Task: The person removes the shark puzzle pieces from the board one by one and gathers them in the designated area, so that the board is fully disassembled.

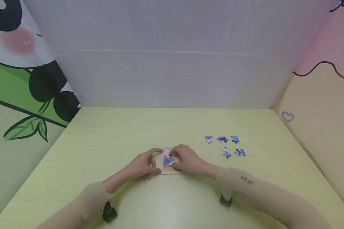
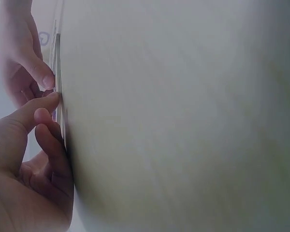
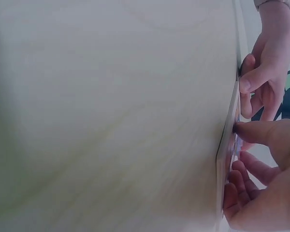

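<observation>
Board [image 1: 167,152] is lying on the table [image 1: 149,203], right between the two hands, its left edge running away from the person. The left hand [image 1: 143,164] is sitting just beside that edge, thumb touching the near corner and first finger touching the far one, both spread wide and not wrapping round it. The right hand [image 1: 189,160] is leaning over the board from the other side, thumb and fingers bending down onto it. They are hiding its right part, so I cannot tell which way is longer, or if they are pinching anything. Five loose pieces [image 1: 226,153] are lying past the right hand, which is nearer to them.
</observation>
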The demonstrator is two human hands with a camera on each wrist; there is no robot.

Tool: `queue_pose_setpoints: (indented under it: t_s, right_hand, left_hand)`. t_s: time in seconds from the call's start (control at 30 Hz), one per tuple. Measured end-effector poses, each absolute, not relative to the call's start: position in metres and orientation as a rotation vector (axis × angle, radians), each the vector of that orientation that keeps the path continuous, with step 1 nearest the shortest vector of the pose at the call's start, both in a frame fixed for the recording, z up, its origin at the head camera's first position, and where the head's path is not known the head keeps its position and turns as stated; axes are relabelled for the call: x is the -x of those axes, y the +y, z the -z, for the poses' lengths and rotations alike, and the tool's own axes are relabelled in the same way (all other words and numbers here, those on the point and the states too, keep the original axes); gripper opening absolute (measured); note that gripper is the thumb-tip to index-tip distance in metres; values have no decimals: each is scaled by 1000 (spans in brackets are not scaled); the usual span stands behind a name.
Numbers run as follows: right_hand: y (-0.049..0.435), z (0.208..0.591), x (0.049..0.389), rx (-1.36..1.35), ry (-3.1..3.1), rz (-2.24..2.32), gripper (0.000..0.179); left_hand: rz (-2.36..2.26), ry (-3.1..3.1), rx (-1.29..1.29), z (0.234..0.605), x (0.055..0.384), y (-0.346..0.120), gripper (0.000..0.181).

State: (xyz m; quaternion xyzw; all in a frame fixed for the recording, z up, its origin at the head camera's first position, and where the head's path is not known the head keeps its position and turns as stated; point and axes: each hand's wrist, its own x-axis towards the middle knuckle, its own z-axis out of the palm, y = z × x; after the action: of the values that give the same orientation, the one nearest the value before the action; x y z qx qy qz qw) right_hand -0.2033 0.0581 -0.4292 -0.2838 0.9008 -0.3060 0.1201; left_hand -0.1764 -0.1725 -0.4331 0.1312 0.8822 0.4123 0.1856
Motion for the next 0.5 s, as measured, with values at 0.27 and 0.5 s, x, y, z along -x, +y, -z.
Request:
queue_pose_setpoints:
  t_s: [0.27, 0.5]
  right_hand:
    - [57, 430, 207, 791, 2529, 1049, 32]
    - [59, 430, 213, 803, 2527, 1064, 24]
  left_hand:
    - [-1171, 2476, -409, 431, 175, -173, 74]
    - [-1183, 2471, -394, 430, 175, -173, 74]
